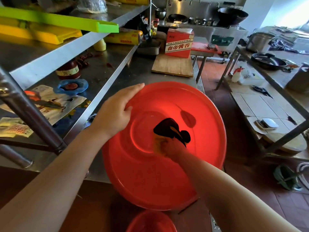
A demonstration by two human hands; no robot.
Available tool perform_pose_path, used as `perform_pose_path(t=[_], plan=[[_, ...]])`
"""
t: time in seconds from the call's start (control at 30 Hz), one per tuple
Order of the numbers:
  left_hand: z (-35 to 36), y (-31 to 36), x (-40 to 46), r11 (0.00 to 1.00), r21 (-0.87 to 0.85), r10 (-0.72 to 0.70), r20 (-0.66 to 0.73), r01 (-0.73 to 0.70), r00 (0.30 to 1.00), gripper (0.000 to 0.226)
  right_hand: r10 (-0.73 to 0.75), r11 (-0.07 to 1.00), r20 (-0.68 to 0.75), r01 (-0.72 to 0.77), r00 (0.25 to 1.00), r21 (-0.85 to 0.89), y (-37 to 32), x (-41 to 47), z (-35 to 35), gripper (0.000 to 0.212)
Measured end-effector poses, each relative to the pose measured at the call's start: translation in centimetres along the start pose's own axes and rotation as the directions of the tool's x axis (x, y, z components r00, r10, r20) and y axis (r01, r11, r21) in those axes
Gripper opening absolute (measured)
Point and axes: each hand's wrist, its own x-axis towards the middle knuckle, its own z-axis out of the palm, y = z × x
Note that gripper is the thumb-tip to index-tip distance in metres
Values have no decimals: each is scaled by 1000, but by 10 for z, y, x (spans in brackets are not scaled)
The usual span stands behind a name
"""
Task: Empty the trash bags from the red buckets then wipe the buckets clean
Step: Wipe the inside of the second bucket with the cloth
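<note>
The left hand (pixel 117 108) grips the red bucket (pixel 167 173) rim at ten o'clock. Inside, at the middle, the right hand (pixel 172 146) holds a dark cloth (pixel 168 128).

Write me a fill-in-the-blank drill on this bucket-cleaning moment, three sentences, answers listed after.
1. The left hand grips the rim of the ____ bucket.
2. The right hand presses a cloth against the bucket's ____ surface.
3. Behind the bucket, a red carton stands on a ____ cutting board.

Answers: red; inner; wooden
</note>
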Motion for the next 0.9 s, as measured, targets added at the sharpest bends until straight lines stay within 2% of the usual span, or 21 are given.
perform_pose_path(t=[0.17, 0.27, 0.37, 0.47, 0.53, 0.57, 0.63, 0.7, 0.77, 0.8, 0.83, 0.9], plan=[[8, -1, -3, 1000, -16, 9, -1, -9, 1000, 75, 48, 994, 34, -44, 998, -101, 15, 4, -2, 46], [9, 2, -1, 1000, -18, 21, 16, -20, 1000, 75, 146, 988, 34, -144, 989, -57, 15, 13, 7, 48], [7, 0, 4, 1000, -29, -9, 44, 10, 999, 75, 174, 984, -78, -170, 982, 51, 24, 21, 10, 47], [7, 3, 11, 998, -59, -22, 87, 27, 996, 76, 161, 981, -323, -187, 933, -52, 40, 32, 2, 47], [11, 9, 15, 998, -63, -9, 105, 16, 994, 76, 96, 975, -346, -158, 933, -156, 52, 42, -13, 52], [13, 13, 16, 998, -65, 3, 112, 4, 994, 76, 101, 977, -372, -163, 923, -139, 55, 48, -16, 54], [17, 19, 18, 998, -67, 31, 132, -22, 991, 77, 227, 966, -298, -253, 927, -52, 58, 57, -23, 52], [19, 22, 20, 997, -65, 53, 147, -44, 988, 77, 360, 930, -140, -345, 922, 125, 48, 60, -13, 60], [19, 23, 21, 997, -61, 65, 157, -56, 985, 78, 408, 855, 40, -397, 912, 334, 44, 60, 2, 65], [20, 24, 22, 997, -57, 70, 165, -61, 984, 78, 469, 820, 16, -442, 883, 363, 39, 58, 4, 66], [22, 25, 22, 996, -50, 76, 174, -68, 982, 78, 468, 823, 14, -441, 884, 359, 34, 53, 8, 65], [26, 28, 24, 996, -39, 89, 179, -84, 980, 76, 474, 763, 41, -434, 880, 479, 14, 48, 23, 56]])
